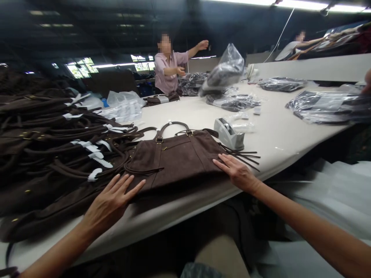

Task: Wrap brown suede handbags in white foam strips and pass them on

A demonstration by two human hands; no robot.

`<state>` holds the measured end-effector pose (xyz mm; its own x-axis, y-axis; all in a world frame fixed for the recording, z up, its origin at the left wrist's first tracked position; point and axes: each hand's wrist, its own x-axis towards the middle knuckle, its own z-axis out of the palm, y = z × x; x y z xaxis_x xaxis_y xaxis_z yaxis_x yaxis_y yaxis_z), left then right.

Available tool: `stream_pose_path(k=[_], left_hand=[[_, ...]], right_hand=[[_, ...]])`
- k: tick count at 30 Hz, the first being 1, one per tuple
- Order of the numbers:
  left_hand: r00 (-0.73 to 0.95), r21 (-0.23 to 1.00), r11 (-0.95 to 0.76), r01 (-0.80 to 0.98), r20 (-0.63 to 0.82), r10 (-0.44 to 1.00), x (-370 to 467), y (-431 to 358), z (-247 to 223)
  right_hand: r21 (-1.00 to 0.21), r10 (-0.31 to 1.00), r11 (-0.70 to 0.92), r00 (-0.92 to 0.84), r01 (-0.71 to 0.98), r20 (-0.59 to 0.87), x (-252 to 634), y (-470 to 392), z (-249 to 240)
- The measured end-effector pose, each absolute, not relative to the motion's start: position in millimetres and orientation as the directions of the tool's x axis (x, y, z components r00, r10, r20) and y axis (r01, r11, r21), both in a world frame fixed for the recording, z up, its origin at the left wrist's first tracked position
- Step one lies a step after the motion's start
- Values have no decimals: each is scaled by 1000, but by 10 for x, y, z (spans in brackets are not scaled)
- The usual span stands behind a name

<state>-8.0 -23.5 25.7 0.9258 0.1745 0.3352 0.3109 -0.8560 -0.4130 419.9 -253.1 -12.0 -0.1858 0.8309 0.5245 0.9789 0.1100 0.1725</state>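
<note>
A dark brown handbag (179,160) lies on the white table (269,144) in front of me, its looped handles pointing away. My left hand (113,199) rests with fingers spread at the bag's lower left corner. At the right end, my right hand (236,172) lies with its fingers stretched over the bag's edge. Thin dark tassel strips (246,156) stick out beyond that end. Just behind the right end stands a grey tape dispenser (230,135).
To the left rises a tall pile of brown handbags (58,154) with white tags. Farther back, a co-worker (171,69) has both arms raised near a blurred plastic-wrapped bag (224,71). More wrapped bags (321,106) lie at right; clear plastic (123,106) lies behind the pile.
</note>
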Motion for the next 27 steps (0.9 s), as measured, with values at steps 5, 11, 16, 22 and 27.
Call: stream_pose_path(k=[5, 11, 16, 22, 27], left_hand=[[931, -445, -852, 276, 344, 122, -356, -468, 191], [853, -277, -869, 411, 454, 258, -383, -787, -164], [892, -231, -884, 406, 309, 329, -295, -732, 56], [917, -169, -915, 366, 237, 323, -263, -565, 168], [850, -129, -863, 489, 293, 438, -261, -412, 155]], right_hand=[[175, 793, 200, -264, 964, 548, 4188, -2712, -209], [108, 803, 125, -164, 986, 573, 4083, -2832, -405], [141, 866, 79, -138, 987, 481, 3858, -2794, -127], [91, 913, 202, -221, 975, 344, 3486, -2536, 311], [77, 908, 271, -281, 959, 311, 3371, -2345, 388]])
